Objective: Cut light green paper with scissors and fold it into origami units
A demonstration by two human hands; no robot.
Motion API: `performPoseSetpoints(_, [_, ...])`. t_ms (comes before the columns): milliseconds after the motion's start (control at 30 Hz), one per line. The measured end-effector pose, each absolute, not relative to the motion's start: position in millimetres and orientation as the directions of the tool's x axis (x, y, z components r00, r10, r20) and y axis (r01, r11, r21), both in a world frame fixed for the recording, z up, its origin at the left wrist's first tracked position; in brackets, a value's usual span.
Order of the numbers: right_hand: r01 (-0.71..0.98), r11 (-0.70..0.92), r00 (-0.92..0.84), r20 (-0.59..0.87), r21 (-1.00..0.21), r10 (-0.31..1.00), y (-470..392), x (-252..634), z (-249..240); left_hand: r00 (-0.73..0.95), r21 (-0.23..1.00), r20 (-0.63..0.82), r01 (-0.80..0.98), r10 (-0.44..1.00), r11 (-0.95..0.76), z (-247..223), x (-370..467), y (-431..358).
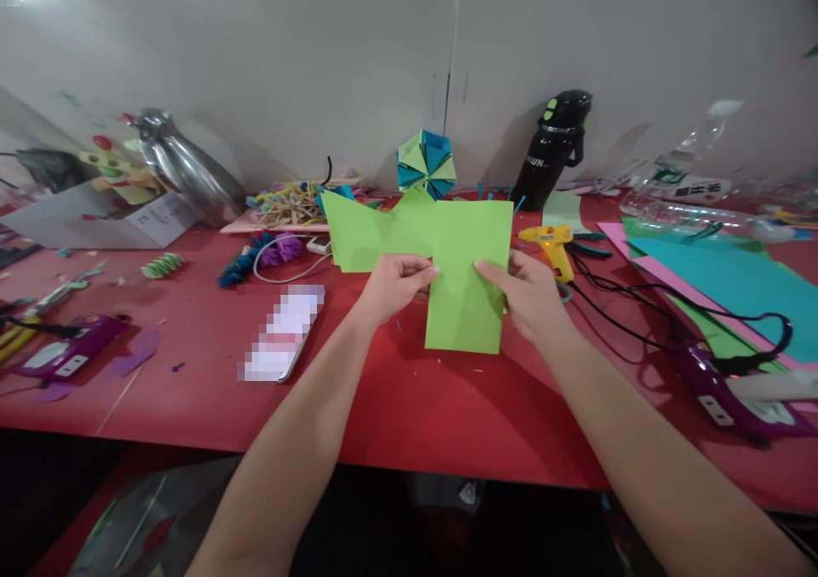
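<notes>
A lime-green sheet of paper (469,304) is held up over the table in front of me, its long side running up and down. At its left edge my left hand (402,283) pinches it between thumb and fingers. My right hand (527,291) grips the right edge, thumb on the front and fingers behind. More lime-green paper (377,236) stands just behind it, spreading to the left; the sheet partly hides it. Farther back, a folded blue-and-green paper ball (426,165) rests near the wall.
A phone (285,334) lies left on the red table (409,424). To the right are a yellow glue gun (548,247), black cables, a purple power strip (728,394) and coloured paper (722,262). A black bottle (553,151), plastic bottles (681,164) and a metal jug (185,164) line the back.
</notes>
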State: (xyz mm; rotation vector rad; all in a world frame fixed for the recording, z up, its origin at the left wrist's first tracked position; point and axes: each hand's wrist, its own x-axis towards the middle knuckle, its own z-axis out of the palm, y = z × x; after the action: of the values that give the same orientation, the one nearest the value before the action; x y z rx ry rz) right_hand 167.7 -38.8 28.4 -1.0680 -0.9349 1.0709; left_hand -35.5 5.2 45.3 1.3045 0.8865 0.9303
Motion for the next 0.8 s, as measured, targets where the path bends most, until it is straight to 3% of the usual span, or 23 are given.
performPoseSetpoints(200, [-0.219,0.089,0.332,0.011,-0.972,0.943,-30,178,28,0.306,0.999,0.013,0.038,0.952,-0.026,44,-37,9])
performPoseSetpoints(433, [-0.192,0.086,0.359,0.012,-0.978,0.933,-28,181,28,0.279,0.928,0.237,0.218,0.931,-0.302,34,-36,14])
performPoseSetpoints(600, [-0.231,0.008,0.236,-0.048,-0.973,0.971,-30,187,27,0.259,0.873,0.35,0.258,0.9,-0.413,29,-41,21])
performPoseSetpoints(733, [-0.167,-0.162,0.014,-0.167,-0.973,0.986,-35,180,28,0.262,0.857,0.388,0.25,0.884,-0.451,28,-44,24])
performPoseSetpoints(800, [-0.139,-0.178,0.001,-0.18,-0.974,0.984,-37,176,28,0.259,0.844,0.408,0.26,0.876,-0.469,29,-43,23])
